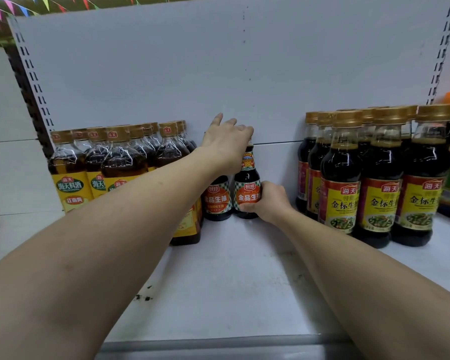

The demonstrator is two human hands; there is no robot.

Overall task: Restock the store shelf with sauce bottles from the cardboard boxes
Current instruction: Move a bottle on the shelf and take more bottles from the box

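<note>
Right hand (269, 201): fingers (247, 207) curled round the lower body of a small dark glass sauce bottle with an orange label edged in green check (247, 178). Thumb out of sight behind the bottle. Firm wrap over the label's bottom edge.

Left hand (227, 141): palm down over the top of the same bottle, covering the cap. Index finger lifted and pointing toward the white back panel (166, 74); other fingers loosely fanned, knuckles bent over the cap. Cannot tell whether it pinches the cap or only rests on it.

Held bottle: upright, base on or just at the white metal shelf board (218, 281), toward the back and in the gap between two bottle groups. Neck band reads "180". Contents near black.

Just beside it on the left, a second small dark bottle with the same orange check label (217, 201), upright, partly hidden by the left forearm. The two look to be touching or nearly so.

Left of the pair: cluster of taller amber-filled bottles with gold caps and yellow labels (70, 183). Right, well apart: cluster of tall dark bottles with gold caps and red-and-yellow labels (343, 198).

Dark specks (144, 297) on the shelf board near the front. Coloured pennant bunting (11, 6) at the top left.
</note>
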